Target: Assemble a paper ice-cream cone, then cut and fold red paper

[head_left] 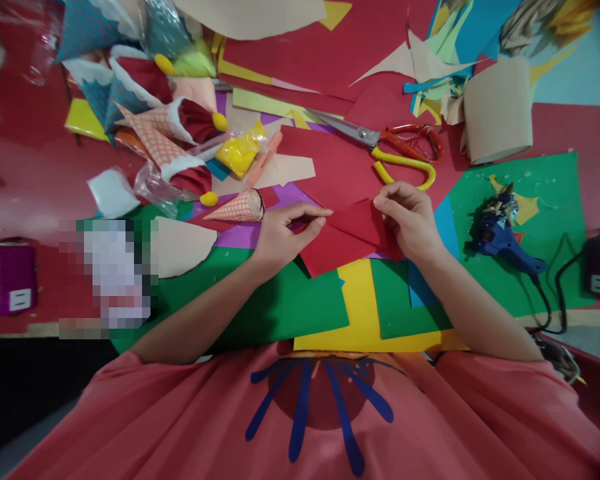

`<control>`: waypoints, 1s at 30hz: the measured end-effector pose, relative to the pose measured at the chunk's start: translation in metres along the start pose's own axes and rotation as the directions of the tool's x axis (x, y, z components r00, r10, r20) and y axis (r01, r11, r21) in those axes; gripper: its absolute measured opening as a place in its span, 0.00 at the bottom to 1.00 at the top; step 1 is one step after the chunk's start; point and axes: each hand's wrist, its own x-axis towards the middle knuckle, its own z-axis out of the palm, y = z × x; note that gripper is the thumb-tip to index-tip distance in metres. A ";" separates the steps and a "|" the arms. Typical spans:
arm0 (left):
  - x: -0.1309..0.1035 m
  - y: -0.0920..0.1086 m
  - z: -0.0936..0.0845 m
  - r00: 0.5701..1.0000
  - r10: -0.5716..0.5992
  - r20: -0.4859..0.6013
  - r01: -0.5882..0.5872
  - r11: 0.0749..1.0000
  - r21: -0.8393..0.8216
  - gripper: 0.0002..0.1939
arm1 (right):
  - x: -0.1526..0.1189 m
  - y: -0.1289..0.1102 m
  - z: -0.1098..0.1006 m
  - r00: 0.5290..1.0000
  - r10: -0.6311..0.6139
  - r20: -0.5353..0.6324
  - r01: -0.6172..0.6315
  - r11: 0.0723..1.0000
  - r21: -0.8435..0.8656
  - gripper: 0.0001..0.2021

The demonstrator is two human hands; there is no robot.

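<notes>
Red table (35, 180): one scissors (367, 137), one glue gun (503, 241); right fingers (390, 206) pinching red paper (347, 243); left fingers (311, 211): hold unclear.

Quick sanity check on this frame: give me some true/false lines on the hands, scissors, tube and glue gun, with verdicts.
1. The left hand and the right hand are both at the red paper. True.
2. The beige tube is to the right of the scissors in the picture. True.
3. Both scissor handles are yellow. False: one is red, the other yellow.
4. The blue glue gun lies over a green sheet. True.
5. The glue gun is nearer the left hand than the right. False: it is nearer the right hand.
6. The right hand is holding the scissors. False: they lie unheld beyond it.
</notes>
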 end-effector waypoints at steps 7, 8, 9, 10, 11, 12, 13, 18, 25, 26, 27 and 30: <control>0.000 0.002 -0.002 0.996 -0.064 0.069 0.065 0.998 -0.013 0.09 | -0.001 0.003 0.000 1.000 -0.016 -0.015 0.015 0.999 -0.038 0.12; 0.001 0.003 -0.002 0.990 -0.093 0.108 0.097 0.995 -0.030 0.09 | -0.002 0.002 0.001 1.000 -0.017 -0.002 0.017 0.999 -0.035 0.13; 0.002 0.005 -0.003 0.978 -0.125 0.168 0.135 0.990 -0.049 0.10 | -0.003 0.001 0.002 1.000 -0.016 0.021 0.016 0.999 -0.029 0.13; 0.003 0.007 -0.004 0.957 -0.154 0.244 0.175 0.982 -0.067 0.10 | -0.005 0.000 0.004 0.998 -0.013 0.054 0.014 1.000 -0.025 0.14; 0.004 0.008 -0.004 0.929 -0.173 0.328 0.210 0.974 -0.081 0.11 | -0.007 -0.001 0.007 0.995 -0.009 0.096 0.011 1.000 -0.026 0.15; 0.005 0.010 -0.005 0.894 -0.182 0.410 0.236 0.968 -0.083 0.12 | -0.009 -0.001 0.009 0.990 -0.003 0.143 0.007 0.999 -0.034 0.16; 0.005 0.011 -0.005 0.858 -0.182 0.480 0.247 0.966 -0.075 0.15 | -0.012 -0.002 0.011 0.982 0.004 0.188 0.005 0.999 -0.047 0.17; 0.001 0.013 -0.001 0.781 -0.180 0.598 0.245 0.969 -0.028 0.22 | -0.016 -0.002 0.016 0.965 0.026 0.261 0.000 0.995 -0.101 0.18; -0.001 0.008 -0.001 0.928 -0.177 0.327 0.206 0.977 -0.054 0.25 | -0.015 -0.006 0.012 0.961 0.057 0.270 -0.038 0.996 -0.078 0.16; -0.001 0.007 -0.001 0.945 -0.165 0.283 0.185 0.982 -0.045 0.25 | -0.015 -0.006 0.012 0.964 0.061 0.260 -0.042 0.996 -0.080 0.15; -0.002 0.006 -0.001 0.955 -0.154 0.253 0.169 0.985 -0.040 0.25 | -0.015 -0.006 0.012 0.968 0.063 0.244 -0.044 0.996 -0.081 0.15; -0.005 0.002 0.002 0.963 -0.132 0.237 0.147 0.988 -0.048 0.23 | -0.014 -0.005 0.013 0.978 0.064 0.200 -0.048 0.995 -0.083 0.16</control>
